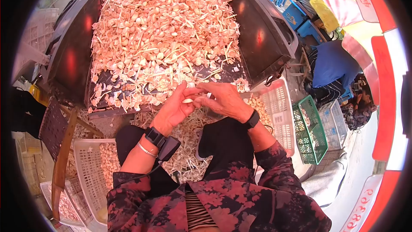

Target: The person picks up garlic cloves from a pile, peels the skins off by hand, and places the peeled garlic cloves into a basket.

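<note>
My left hand [174, 108] is turned palm up over my lap, fingers curled, with a pale garlic clove [187, 101] at its fingers. Facing it, my right hand [226, 100] has its thumb and fingers pinched close to the clove; what they grip is mostly hidden. A whitish piece [191, 84] shows by the left fingertips, too small to make out. Just beyond both hands, a large heap of garlic cloves [167, 25] with loose skins and dry stalks lies on a dark tray [112, 71].
A pale crate [88, 154] with cloves stands at my left, another white crate [279, 111] at my right. Further right are a green basket [319, 154] and a person in blue [334, 64]. Stalks and skins [184, 146] litter the ground between my legs. A wooden chair [61, 167] stands left.
</note>
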`<state>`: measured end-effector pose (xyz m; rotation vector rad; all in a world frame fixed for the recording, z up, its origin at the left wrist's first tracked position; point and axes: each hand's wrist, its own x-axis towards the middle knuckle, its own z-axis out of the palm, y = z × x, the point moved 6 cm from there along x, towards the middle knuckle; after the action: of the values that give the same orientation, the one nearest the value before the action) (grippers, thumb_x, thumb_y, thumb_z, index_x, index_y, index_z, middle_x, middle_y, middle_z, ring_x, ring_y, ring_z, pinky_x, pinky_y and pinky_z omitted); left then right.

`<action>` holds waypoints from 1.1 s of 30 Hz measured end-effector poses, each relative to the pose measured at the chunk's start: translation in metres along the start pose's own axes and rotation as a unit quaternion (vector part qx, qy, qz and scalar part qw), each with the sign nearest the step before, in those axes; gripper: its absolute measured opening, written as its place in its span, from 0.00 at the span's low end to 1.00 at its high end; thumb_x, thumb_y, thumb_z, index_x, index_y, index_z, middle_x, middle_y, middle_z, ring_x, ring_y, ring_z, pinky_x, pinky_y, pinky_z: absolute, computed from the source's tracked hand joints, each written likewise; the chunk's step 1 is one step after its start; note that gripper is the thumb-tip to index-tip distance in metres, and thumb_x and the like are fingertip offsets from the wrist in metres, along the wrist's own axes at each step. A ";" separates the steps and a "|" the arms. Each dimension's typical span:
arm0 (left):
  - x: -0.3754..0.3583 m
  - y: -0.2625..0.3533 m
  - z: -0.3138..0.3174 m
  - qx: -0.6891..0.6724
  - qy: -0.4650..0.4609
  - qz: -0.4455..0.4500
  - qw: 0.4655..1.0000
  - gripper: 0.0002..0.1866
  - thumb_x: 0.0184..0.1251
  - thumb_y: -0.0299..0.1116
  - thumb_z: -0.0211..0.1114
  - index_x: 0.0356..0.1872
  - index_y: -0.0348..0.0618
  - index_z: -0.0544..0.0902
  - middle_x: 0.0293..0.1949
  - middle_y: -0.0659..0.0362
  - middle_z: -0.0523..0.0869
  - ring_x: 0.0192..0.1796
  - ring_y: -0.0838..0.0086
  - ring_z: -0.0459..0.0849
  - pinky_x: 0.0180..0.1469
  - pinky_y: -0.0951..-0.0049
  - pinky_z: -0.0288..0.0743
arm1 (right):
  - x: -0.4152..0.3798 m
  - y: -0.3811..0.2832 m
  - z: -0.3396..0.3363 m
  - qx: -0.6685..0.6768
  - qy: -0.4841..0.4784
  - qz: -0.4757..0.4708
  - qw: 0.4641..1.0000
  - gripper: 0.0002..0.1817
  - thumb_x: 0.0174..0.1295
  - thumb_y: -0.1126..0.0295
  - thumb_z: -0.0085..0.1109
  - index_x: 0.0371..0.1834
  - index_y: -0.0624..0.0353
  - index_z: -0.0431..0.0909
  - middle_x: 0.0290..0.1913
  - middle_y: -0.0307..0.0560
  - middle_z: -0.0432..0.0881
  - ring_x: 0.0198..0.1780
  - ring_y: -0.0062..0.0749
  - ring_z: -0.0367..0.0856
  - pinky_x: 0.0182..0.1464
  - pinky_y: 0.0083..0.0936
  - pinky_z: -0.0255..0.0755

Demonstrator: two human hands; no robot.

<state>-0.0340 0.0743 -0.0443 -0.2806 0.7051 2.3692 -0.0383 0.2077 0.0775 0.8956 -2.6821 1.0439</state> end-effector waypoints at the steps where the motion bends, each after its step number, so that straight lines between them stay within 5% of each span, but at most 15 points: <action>1: 0.000 0.012 -0.015 0.059 0.010 0.028 0.998 0.25 0.77 0.51 0.52 0.46 0.33 0.81 0.37 0.51 0.85 0.28 0.76 0.82 0.19 0.86 0.69 | 0.014 0.019 0.005 0.028 -0.001 0.018 0.999 0.11 0.64 0.64 0.60 0.42 0.59 0.84 0.31 0.55 0.85 0.33 0.49 0.84 0.35 0.35 0.75; 5: -0.009 0.040 -0.023 0.077 0.057 0.108 0.990 0.17 0.75 0.41 0.57 0.38 0.34 0.80 0.31 0.53 0.84 0.22 0.79 0.77 0.15 0.86 0.58 | 0.074 0.118 -0.009 -0.009 0.156 0.052 0.986 0.09 0.62 0.69 0.59 0.42 0.59 0.85 0.35 0.56 0.85 0.37 0.50 0.85 0.38 0.36 0.76; 8: -0.006 0.046 -0.022 0.086 0.061 0.121 0.987 0.16 0.75 0.41 0.58 0.39 0.34 0.81 0.30 0.53 0.84 0.22 0.79 0.75 0.15 0.86 0.57 | 0.103 0.166 0.021 -0.201 0.086 0.032 0.975 0.10 0.59 0.70 0.61 0.42 0.58 0.85 0.34 0.56 0.86 0.37 0.50 0.85 0.39 0.37 0.77; 12: -0.005 0.051 -0.029 0.105 0.072 0.128 0.984 0.14 0.74 0.38 0.58 0.40 0.34 0.81 0.31 0.54 0.84 0.22 0.80 0.74 0.16 0.86 0.56 | 0.105 0.181 0.040 -0.063 -0.091 0.218 0.970 0.09 0.56 0.71 0.61 0.40 0.56 0.85 0.33 0.56 0.86 0.37 0.46 0.85 0.42 0.39 0.76; 16: -0.008 0.055 -0.021 0.132 0.077 0.145 0.978 0.11 0.73 0.34 0.58 0.43 0.35 0.81 0.32 0.54 0.84 0.23 0.81 0.73 0.17 0.86 0.58 | 0.102 0.163 0.037 -0.108 -0.058 0.075 0.990 0.11 0.57 0.70 0.61 0.41 0.63 0.82 0.30 0.54 0.85 0.24 0.37 0.84 0.33 0.33 0.76; 22: -0.001 0.051 -0.013 0.184 0.076 0.174 0.964 0.11 0.71 0.29 0.59 0.49 0.35 0.80 0.32 0.57 0.85 0.24 0.83 0.76 0.18 0.88 0.61 | 0.085 0.132 0.046 0.249 -0.014 0.209 0.946 0.12 0.58 0.74 0.58 0.44 0.68 0.81 0.27 0.51 0.83 0.19 0.30 0.82 0.23 0.24 0.74; 26: 0.002 0.052 -0.017 0.189 0.090 0.173 0.963 0.11 0.70 0.28 0.59 0.50 0.36 0.80 0.32 0.57 0.85 0.24 0.84 0.76 0.18 0.88 0.62 | 0.094 0.135 0.018 -0.052 0.068 0.104 0.991 0.13 0.58 0.75 0.58 0.46 0.58 0.84 0.33 0.52 0.86 0.34 0.43 0.87 0.37 0.33 0.78; 27: 0.003 0.052 -0.018 0.191 0.089 0.169 0.963 0.11 0.70 0.29 0.59 0.50 0.36 0.80 0.32 0.57 0.85 0.24 0.84 0.76 0.18 0.88 0.62 | 0.098 0.124 0.017 -0.115 0.094 -0.005 0.989 0.16 0.56 0.77 0.57 0.46 0.51 0.86 0.36 0.50 0.86 0.42 0.49 0.84 0.43 0.39 0.77; 30: 0.004 0.052 -0.019 0.196 0.089 0.161 0.963 0.11 0.70 0.29 0.59 0.50 0.36 0.80 0.32 0.57 0.85 0.23 0.84 0.76 0.18 0.88 0.62 | 0.104 0.130 0.047 -0.225 -0.055 -0.045 0.972 0.13 0.55 0.78 0.57 0.42 0.55 0.85 0.39 0.51 0.86 0.44 0.48 0.84 0.45 0.38 0.77; 33: 0.000 0.053 -0.017 0.200 0.099 0.158 0.962 0.11 0.70 0.29 0.59 0.50 0.36 0.80 0.32 0.57 0.85 0.23 0.84 0.76 0.18 0.88 0.61 | 0.104 0.151 0.060 -0.182 -0.048 -0.024 0.982 0.13 0.55 0.77 0.59 0.42 0.56 0.85 0.37 0.50 0.86 0.42 0.48 0.84 0.45 0.38 0.77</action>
<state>-0.0676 0.0307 -0.0368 -0.2433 1.3907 2.4373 -0.2034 0.2068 -0.0216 0.9498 -2.7798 0.4838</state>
